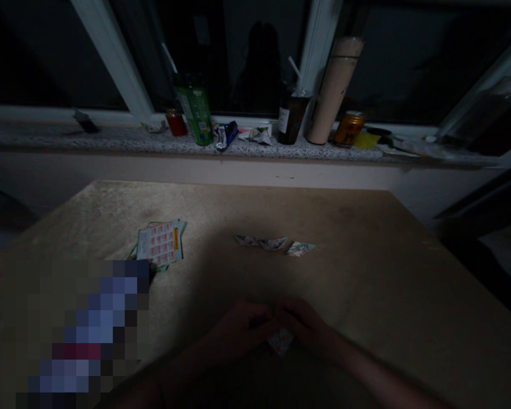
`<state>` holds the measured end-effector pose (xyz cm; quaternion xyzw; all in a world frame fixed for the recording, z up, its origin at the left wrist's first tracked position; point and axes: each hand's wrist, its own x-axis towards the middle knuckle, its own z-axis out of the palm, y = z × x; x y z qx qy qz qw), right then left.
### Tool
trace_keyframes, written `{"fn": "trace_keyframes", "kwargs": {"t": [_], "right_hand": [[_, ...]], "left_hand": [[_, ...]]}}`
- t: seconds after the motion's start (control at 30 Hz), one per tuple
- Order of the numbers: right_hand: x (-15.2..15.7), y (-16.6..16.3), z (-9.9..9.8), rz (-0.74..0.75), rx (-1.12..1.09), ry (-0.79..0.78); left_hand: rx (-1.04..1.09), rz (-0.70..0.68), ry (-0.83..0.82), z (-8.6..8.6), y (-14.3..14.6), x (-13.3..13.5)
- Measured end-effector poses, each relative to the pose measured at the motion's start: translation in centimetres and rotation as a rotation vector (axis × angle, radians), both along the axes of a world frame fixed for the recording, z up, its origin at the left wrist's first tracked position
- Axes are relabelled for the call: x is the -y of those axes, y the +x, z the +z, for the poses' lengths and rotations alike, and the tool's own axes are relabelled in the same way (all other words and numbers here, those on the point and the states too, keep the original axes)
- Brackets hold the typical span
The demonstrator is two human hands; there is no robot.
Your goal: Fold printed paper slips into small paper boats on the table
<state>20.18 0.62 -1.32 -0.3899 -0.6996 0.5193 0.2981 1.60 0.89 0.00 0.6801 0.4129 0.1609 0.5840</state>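
Observation:
Both my hands meet low in the middle of the head view, in deep shadow. My left hand (249, 325) and my right hand (300, 319) pinch a small folded paper (281, 342) between them. Its printed, pointed lower end shows below my fingers; the upper part is hidden by them. Farther up the table lie three small folded paper pieces in a row: a left one (247, 241), a middle one (275, 244) and a right one (300, 249). They are printed and pointed, apart from my hands.
A stack of printed sheets (159, 244) lies at the left of the wooden table (349, 216), beside a pixelated blurred area. Along the granite windowsill (247, 149) stand a green carton (196, 111), a dark cup with a straw (293, 116), a tall flask (336, 91) and an orange can (349, 129).

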Motion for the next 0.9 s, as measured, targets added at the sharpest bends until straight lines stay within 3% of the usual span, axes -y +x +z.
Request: {"fn": "trace_keyframes", "kwargs": {"t": [0.4,0.57,0.77,0.9], "right_hand": [[0.33,-0.11,-0.55,-0.125,-0.021,0.019],[0.08,-0.16,-0.31,-0.209,-0.123,0.004],[-0.35,-0.12,0.16,-0.352,-0.143,0.112],[-0.41,-0.19,0.18,-0.33,-0.146,0.07]], "left_hand": [[-0.047,0.04,-0.094,0.56,0.63,-0.04],[-0.08,0.183,0.033,0.46,0.43,-0.13],[0.129,0.357,0.016,0.41,0.49,-0.02],[0.027,0.45,0.129,0.67,0.36,0.08]]}}
